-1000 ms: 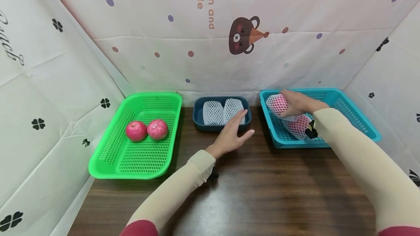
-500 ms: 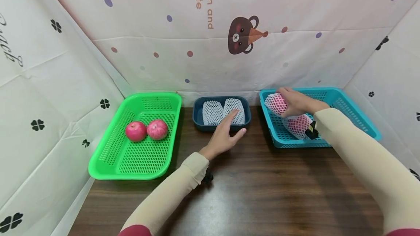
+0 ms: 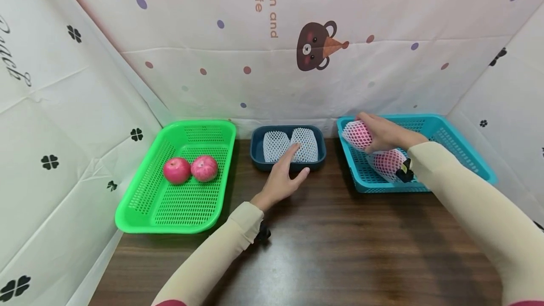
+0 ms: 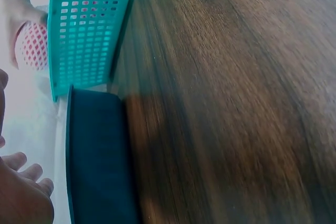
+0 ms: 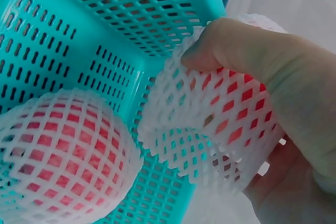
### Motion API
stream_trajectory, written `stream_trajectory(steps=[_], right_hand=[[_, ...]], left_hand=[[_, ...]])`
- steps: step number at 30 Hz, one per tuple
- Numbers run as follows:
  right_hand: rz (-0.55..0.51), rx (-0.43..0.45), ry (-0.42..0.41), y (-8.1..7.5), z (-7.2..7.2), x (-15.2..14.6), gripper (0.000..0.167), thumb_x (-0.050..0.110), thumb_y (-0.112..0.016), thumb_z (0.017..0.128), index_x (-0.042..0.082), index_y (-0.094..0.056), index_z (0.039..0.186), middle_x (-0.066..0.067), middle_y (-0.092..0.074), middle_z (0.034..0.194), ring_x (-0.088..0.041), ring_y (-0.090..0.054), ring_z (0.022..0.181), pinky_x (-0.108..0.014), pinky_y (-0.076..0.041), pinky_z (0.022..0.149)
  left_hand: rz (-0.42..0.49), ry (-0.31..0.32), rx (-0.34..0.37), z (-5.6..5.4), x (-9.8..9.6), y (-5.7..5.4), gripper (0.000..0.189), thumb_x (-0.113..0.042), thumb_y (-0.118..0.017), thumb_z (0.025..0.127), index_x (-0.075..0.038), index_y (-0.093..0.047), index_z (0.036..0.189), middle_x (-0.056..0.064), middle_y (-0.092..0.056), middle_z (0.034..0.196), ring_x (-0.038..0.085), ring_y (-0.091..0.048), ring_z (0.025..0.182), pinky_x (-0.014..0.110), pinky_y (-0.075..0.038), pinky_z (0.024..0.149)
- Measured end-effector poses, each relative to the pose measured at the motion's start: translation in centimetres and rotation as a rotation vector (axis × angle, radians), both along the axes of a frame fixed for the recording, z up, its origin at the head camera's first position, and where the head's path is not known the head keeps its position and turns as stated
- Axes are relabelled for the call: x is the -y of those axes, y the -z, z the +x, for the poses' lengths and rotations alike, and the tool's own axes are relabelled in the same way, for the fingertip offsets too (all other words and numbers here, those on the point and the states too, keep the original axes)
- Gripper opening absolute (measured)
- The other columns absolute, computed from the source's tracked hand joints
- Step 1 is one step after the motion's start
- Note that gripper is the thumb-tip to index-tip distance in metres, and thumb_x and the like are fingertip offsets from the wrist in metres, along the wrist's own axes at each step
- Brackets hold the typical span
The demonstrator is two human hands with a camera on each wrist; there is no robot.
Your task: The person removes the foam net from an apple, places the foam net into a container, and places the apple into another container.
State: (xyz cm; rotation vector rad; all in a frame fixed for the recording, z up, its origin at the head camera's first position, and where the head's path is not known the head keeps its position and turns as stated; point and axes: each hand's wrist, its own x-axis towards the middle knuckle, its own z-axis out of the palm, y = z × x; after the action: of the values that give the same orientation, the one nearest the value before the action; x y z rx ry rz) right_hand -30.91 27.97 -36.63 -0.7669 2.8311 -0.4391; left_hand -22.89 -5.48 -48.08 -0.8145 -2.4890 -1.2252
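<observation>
My right hand (image 3: 384,133) grips a pink-red apple in a white foam net (image 3: 357,135) over the left side of the blue basket (image 3: 465,155). In the right wrist view the loose end of that net (image 5: 178,135) sticks out past the thumb. A second netted apple (image 3: 387,163) lies in the basket below this hand, partly hidden by the wrist. My left hand (image 3: 280,182), fingers spread and holding nothing, is in front of the navy tray (image 3: 256,158). Two white foam nets (image 3: 276,146) lie in the tray; the left fingertips overlap them in the head view.
To the left stands a green basket (image 3: 170,225) with two bare apples (image 3: 176,170) side by side. The baskets and tray sit on a dark wooden table (image 3: 340,249). Printed white cloth walls (image 3: 204,93) close off the back and both sides.
The left hand has drawn back to the left and toward the body, away from the blue basket. The right hand, still gripping the netted apple, has shifted only slightly.
</observation>
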Motion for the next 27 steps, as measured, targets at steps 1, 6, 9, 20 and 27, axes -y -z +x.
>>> stream_trajectory(steps=[1, 6, 9, 20, 27], right_hand=[[-0.006, -0.003, 0.001, 0.0, 0.1, 0.1, 0.091, 0.006, -0.088, 0.075, 0.003, -0.033, 0.147, -0.025, -0.049, 0.136, -0.039, -0.056, 0.115, -0.057, -0.05, 0.086], [-0.025, -0.019, -0.014, -0.1, 0.3, 0.4, 0.091, 0.002, -0.088, 0.072, 0.003, -0.034, 0.145, -0.024, -0.049, 0.134, -0.038, -0.056, 0.112, -0.056, -0.051, 0.085], [-0.027, -0.03, -0.02, -0.2, 0.4, 0.5, 0.092, 0.001, -0.088, 0.071, 0.003, -0.034, 0.145, -0.025, -0.049, 0.135, -0.039, -0.056, 0.113, -0.057, -0.051, 0.085], [-0.046, -0.091, -0.059, -1.1, 1.0, 2.0, 0.095, 0.004, -0.091, 0.068, 0.003, -0.034, 0.144, -0.021, -0.049, 0.138, -0.035, -0.056, 0.115, -0.056, -0.05, 0.09], [-0.063, -0.121, -0.099, -1.5, 1.6, 3.6, 0.094, 0.002, -0.093, 0.066, 0.001, -0.037, 0.141, -0.022, -0.049, 0.136, -0.037, -0.053, 0.118, -0.058, -0.048, 0.095]], left_hand=[[0.008, 0.0, -0.003, 0.0, 0.1, 0.0, 0.071, -0.036, -0.064, 0.102, -0.011, -0.032, 0.161, 0.002, -0.032, 0.166, 0.014, -0.027, 0.153, 0.039, -0.026, 0.123], [0.025, -0.019, -0.014, 0.3, 0.9, -0.1, 0.071, -0.033, -0.066, 0.101, -0.009, -0.034, 0.16, 0.004, -0.033, 0.165, 0.018, -0.029, 0.152, 0.042, -0.027, 0.122], [0.024, -0.028, -0.018, 0.4, 1.3, 0.0, 0.07, -0.032, -0.066, 0.101, -0.008, -0.035, 0.159, 0.005, -0.032, 0.166, 0.019, -0.028, 0.153, 0.042, -0.027, 0.123], [0.043, -0.059, -0.026, 1.1, 2.5, 0.3, 0.068, -0.028, -0.067, 0.1, -0.013, -0.037, 0.159, 0.007, -0.032, 0.166, 0.024, -0.031, 0.152, 0.048, -0.03, 0.121], [0.041, -0.075, -0.016, 1.4, 3.0, 0.7, 0.066, -0.028, -0.066, 0.1, -0.012, -0.039, 0.158, 0.012, -0.034, 0.164, 0.024, -0.031, 0.152, 0.048, -0.03, 0.121]])
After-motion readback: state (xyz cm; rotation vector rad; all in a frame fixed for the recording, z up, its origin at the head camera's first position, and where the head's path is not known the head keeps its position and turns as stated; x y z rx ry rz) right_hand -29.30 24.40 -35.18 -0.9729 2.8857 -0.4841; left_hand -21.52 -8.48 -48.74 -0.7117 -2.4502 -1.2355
